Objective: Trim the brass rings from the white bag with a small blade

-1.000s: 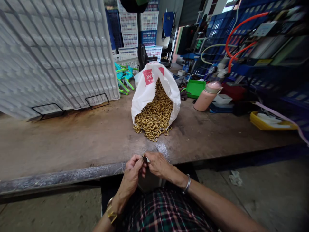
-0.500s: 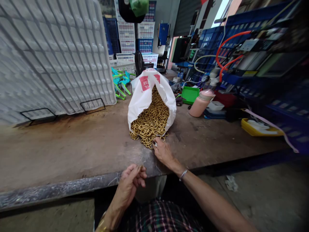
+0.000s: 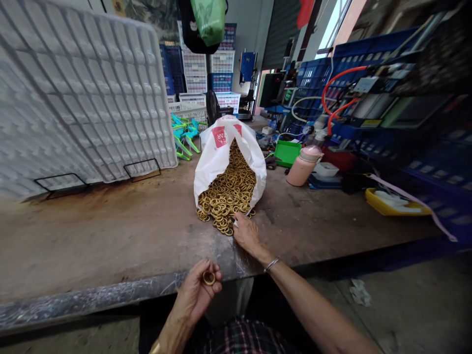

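A white plastic bag [image 3: 211, 167] with red print lies on its side on the workbench [image 3: 147, 236]. Brass-coloured metal rings [image 3: 230, 191] spill from its mouth toward me. Near the bench's front edge, my left hand [image 3: 197, 292] pinches one metal ring [image 3: 209, 284] between thumb and fingers, its round opening facing me. My right hand [image 3: 249, 237] reaches to the front right of the heap, fingers closed. A small white and dark thing [image 3: 235, 222] shows at its fingertips; I cannot make out what it is. These fingertips touch or nearly touch the nearest rings.
White ribbed plastic trays [image 3: 110, 93] stand upright at the left on black wire stands [image 3: 62, 182]. Right of the bag are a green box [image 3: 287, 153], a pink bottle [image 3: 303, 169] and a yellow tray [image 3: 394, 209]. Stacked crates [image 3: 221, 83] fill the background.
The ring in my left hand has turned and now shows its full round face. My right hand stays at the edge of the heap. The camera view has tilted slightly upward.
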Motion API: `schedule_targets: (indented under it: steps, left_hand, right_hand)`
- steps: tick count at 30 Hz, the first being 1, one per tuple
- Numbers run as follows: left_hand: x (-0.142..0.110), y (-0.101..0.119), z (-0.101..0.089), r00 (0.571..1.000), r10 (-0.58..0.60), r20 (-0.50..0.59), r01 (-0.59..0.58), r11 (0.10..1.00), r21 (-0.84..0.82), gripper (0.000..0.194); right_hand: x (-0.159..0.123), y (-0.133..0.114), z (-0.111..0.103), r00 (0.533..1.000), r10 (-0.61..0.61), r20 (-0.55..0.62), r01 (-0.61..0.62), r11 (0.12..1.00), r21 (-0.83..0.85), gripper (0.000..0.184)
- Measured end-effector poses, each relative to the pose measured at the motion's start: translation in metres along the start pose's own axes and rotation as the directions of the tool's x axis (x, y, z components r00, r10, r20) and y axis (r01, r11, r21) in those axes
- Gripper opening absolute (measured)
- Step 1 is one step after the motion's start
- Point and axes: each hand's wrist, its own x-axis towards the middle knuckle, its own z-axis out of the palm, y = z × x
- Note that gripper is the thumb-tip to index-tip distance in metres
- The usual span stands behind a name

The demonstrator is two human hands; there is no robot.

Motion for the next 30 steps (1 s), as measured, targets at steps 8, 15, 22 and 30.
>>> schedule_targets:
  steps: [8,15,22,30]
  left_hand:
    - [0.009,0.001,0.001,0.926,0.377,0.038,-0.328,0.748,0.577,0.027]
    - [0.015,0.004,-0.003,0.787,0.523,0.327,-0.527,0.295,0.797,0.024]
    - [0.011,0.004,-0.005,0.849,0.466,0.247,-0.446,0.383,0.809,0.021]
    - [0.012,0.002,-0.004,0.907,0.411,0.097,-0.325,0.533,0.781,0.028]
  right_hand:
    - [-0.024,-0.007,-0.008,0.994,-0.084,0.072,0.036,0.861,0.508,0.011]
    - [-0.05,-0.032,-0.015,0.808,-0.121,0.577,-0.477,0.441,0.76,0.009]
    - [-0.058,-0.037,-0.01,0.84,-0.136,0.525,-0.416,0.459,0.785,0.024]
    - [-0.057,-0.042,-0.008,0.923,-0.145,0.358,-0.149,0.721,0.677,0.023]
